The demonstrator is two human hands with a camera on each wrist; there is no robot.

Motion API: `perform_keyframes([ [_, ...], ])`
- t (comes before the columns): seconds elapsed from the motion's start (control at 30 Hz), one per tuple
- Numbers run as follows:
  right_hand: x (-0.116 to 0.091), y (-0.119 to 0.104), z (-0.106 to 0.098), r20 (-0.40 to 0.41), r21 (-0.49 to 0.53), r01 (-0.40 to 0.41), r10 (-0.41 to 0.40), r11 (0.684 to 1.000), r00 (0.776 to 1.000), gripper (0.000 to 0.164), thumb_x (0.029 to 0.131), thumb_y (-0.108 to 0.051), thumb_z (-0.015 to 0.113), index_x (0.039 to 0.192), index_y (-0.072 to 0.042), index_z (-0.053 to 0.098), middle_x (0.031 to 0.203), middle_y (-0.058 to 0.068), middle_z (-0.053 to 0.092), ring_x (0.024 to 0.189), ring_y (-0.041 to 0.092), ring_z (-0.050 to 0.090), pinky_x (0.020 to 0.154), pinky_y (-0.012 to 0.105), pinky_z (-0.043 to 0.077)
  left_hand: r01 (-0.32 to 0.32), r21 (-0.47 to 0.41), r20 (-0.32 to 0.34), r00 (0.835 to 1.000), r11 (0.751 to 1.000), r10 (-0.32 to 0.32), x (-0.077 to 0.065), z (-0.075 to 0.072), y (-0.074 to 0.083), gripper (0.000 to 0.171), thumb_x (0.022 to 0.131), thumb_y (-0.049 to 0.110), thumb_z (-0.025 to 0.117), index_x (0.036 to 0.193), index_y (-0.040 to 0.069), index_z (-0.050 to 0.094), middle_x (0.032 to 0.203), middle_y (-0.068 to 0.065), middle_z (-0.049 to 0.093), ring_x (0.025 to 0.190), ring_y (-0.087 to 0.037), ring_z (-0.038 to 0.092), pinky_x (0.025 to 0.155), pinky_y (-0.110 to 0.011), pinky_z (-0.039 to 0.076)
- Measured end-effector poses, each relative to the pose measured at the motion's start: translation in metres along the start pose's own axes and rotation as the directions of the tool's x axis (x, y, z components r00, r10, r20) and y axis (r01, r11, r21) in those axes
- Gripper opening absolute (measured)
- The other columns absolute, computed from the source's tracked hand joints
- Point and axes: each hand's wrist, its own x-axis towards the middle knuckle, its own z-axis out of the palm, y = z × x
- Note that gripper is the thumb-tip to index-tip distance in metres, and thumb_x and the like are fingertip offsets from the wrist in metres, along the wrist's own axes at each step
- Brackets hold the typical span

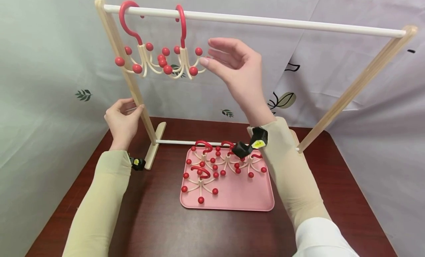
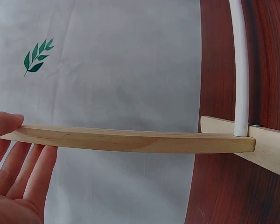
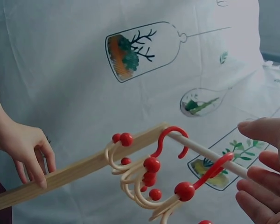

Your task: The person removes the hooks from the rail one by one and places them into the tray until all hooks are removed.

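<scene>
My left hand [image 1: 123,118] holds the left wooden post [image 2: 130,141] of a small rack, thumb on one side and fingers on the other. Two octopus-shaped hangers, each with a red hook and pale curved arms tipped with red balls, hang from the white rod [image 1: 265,21] near its left end. The left hanger [image 1: 143,56] and right hanger [image 1: 184,56] have arms overlapping in the head view. Just right of the second one is my right hand [image 1: 240,67], its fingers loosely bent and holding nothing; the right wrist view shows it apart from the hanger.
Below the rod, a pink tray [image 1: 239,200] on the dark red table [image 1: 156,216] carries several more such hangers [image 1: 200,182]. The rack's right post [image 1: 358,80] slants down on the right. A lower white bar [image 1: 176,142] runs behind the tray, before a pale printed cloth [image 1: 199,98].
</scene>
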Motion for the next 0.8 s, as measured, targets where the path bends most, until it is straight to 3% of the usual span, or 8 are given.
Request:
perform_keyframes([
  [0.43, 0.042, 0.014, 0.016, 0.015, -0.139, -0.137, 0.140, 0.981, 0.990, 0.044, 0.082, -0.012, 0.088, 0.122, -0.006, 0.072, 0.121, 0.001, 0.070, 0.111, 0.008, 0.066, 0.094, 0.022, 0.052, -0.005, 0.003, 0.002, 1.000, 1.000, 0.005, 0.001, 0.001, 0.000, 0.034, 0.089, 0.028, 0.081, 0.119, 0.012, 0.076, 0.113, -0.007, 0.075, 0.097, -0.011, 0.072, 0.086, -0.029, 0.059],
  [0.6, 0.054, 0.019, 0.026, 0.007, -0.166, -0.190, 0.194, 0.968, 0.981, 0.043, 0.081, -0.013, 0.089, 0.121, -0.008, 0.073, 0.116, -0.001, 0.072, 0.105, 0.005, 0.067, 0.093, 0.015, 0.048, -0.003, 0.002, 0.002, 1.000, 1.000, 0.003, 0.001, 0.000, 0.001, 0.033, 0.089, 0.027, 0.081, 0.119, 0.013, 0.076, 0.113, -0.006, 0.075, 0.097, -0.010, 0.072, 0.086, -0.028, 0.058],
  [0.8, 0.059, 0.021, 0.038, -0.036, -0.179, -0.200, 0.197, 0.963, 0.980, 0.036, 0.083, -0.012, 0.087, 0.116, -0.008, 0.076, 0.109, -0.001, 0.074, 0.099, 0.005, 0.069, 0.091, 0.014, 0.049, 0.003, 0.003, -0.002, 1.000, 1.000, -0.003, 0.000, -0.001, 0.002, 0.033, 0.089, 0.027, 0.081, 0.119, 0.013, 0.075, 0.113, -0.007, 0.075, 0.097, -0.010, 0.072, 0.086, -0.028, 0.058],
])
